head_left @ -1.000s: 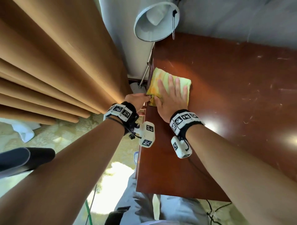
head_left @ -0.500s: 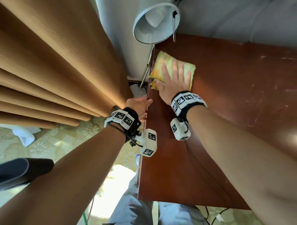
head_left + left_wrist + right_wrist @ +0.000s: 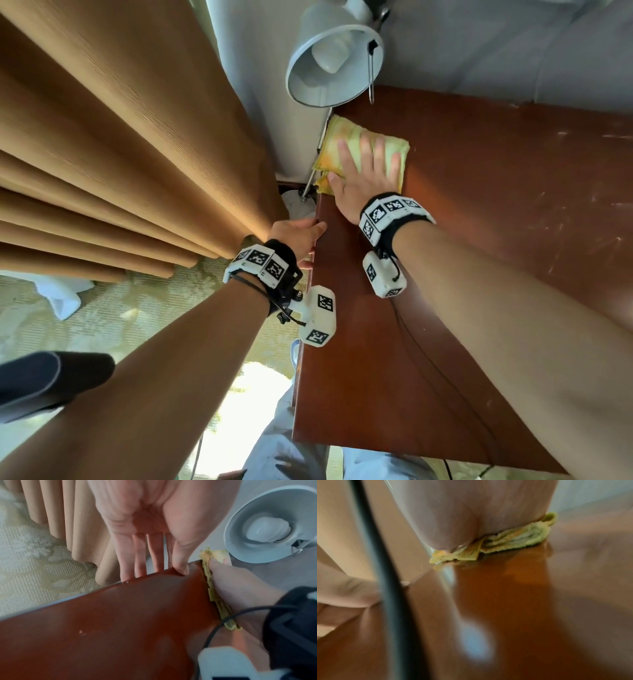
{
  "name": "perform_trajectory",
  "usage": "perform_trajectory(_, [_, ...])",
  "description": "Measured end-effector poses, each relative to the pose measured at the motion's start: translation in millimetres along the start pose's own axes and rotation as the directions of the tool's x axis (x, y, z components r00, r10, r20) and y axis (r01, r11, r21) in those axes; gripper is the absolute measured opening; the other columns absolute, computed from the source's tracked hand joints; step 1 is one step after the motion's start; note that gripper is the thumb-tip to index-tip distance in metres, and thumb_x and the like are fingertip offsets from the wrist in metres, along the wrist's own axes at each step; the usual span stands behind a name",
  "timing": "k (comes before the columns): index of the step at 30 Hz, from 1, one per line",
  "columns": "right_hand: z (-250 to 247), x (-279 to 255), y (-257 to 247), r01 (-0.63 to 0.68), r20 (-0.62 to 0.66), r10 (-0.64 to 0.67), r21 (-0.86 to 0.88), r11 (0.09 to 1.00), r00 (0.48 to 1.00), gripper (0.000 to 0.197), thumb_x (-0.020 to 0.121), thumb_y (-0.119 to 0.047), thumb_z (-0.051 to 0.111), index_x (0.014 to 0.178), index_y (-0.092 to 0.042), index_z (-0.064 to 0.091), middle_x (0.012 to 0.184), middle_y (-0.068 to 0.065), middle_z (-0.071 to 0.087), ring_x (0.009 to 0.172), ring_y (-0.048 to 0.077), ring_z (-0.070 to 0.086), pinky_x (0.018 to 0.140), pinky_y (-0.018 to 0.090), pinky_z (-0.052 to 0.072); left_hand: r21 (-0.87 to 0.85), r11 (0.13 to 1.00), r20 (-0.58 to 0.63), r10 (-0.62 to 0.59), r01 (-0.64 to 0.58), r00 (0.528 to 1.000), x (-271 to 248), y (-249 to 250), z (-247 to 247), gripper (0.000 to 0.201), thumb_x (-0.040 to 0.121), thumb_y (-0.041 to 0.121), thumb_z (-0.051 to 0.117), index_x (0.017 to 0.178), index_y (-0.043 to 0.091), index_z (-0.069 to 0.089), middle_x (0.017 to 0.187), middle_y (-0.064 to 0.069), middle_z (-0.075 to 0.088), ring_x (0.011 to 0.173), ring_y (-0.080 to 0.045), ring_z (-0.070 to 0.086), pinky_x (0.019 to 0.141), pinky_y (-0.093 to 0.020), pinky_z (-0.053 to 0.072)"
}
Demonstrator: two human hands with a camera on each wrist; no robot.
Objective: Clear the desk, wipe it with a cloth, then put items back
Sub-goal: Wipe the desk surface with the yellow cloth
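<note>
A folded yellow-green cloth (image 3: pixel 342 137) lies at the far left corner of the reddish-brown desk (image 3: pixel 479 205). My right hand (image 3: pixel 368 171) presses flat on it with straight, spread fingers. In the right wrist view the palm covers the cloth (image 3: pixel 513 539), whose folded edge shows beneath. My left hand (image 3: pixel 301 236) rests at the desk's left edge, thumb on top. The left wrist view shows its straight fingers (image 3: pixel 140 555) hanging down past the desk edge (image 3: pixel 120 601) and the cloth (image 3: pixel 212 588) under the other hand.
A white lamp (image 3: pixel 332 65) hangs over the far left corner, its thin stem (image 3: pixel 317 161) running down beside the desk. Tan curtains (image 3: pixel 120 137) hang close on the left over pale carpet (image 3: pixel 137 308). A grey wall borders the desk's far side.
My right hand has pushed the cloth away from me, up the desk's left edge into the far corner. My left hand let go of the cloth's corner and stayed at the desk edge.
</note>
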State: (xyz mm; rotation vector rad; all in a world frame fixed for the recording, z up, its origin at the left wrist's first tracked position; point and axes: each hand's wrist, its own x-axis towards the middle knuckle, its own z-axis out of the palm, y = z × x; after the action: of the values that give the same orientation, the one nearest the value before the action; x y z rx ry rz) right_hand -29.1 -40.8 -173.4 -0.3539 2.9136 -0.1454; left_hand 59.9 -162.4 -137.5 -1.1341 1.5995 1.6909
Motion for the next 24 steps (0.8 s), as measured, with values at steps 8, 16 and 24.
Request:
perform_trajectory(8, [6, -16, -2, 0.026, -0.037, -0.026, 0.003, 1.0, 0.999, 0.067, 0.102, -0.051, 0.03, 0.16, -0.027, 0.009, 0.167, 0.011, 0.001, 0.153, 0.034, -0.002, 0.121, 0.058, -0.001, 0.066, 0.998, -0.013, 0.016, -0.015, 1.0, 0, 6, 1, 0.007, 0.097, 0.017, 0.064, 0.104, 0.016, 0.064, 0.098, -0.007, 0.069, 0.084, -0.022, 0.067, 0.08, -0.039, 0.06])
perform_trajectory(16, [6, -27, 13, 0.083, -0.027, -0.082, 0.01, 0.997, 0.996, 0.067, 0.1, -0.055, 0.031, 0.159, -0.031, 0.011, 0.168, 0.007, 0.002, 0.154, 0.03, -0.001, 0.121, 0.056, 0.0, 0.113, 0.991, -0.075, 0.074, -0.066, 0.994, 11, 17, 11, 0.026, 0.086, 0.023, 0.077, 0.111, 0.02, 0.071, 0.1, -0.005, 0.076, 0.09, -0.023, 0.073, 0.072, -0.043, 0.063])
perform_trajectory(24, [-11, 28, 36, 0.044, -0.049, -0.044, -0.01, 0.999, 0.998, 0.067, 0.099, -0.057, 0.033, 0.158, -0.03, 0.017, 0.166, 0.011, 0.012, 0.152, 0.036, 0.008, 0.119, 0.062, 0.006, 0.134, 0.989, -0.132, 0.083, -0.065, 0.988, 24, 11, 14, 0.048, 0.068, 0.038, 0.082, 0.114, 0.025, 0.074, 0.095, 0.004, 0.078, 0.08, -0.021, 0.076, 0.079, -0.044, 0.062])
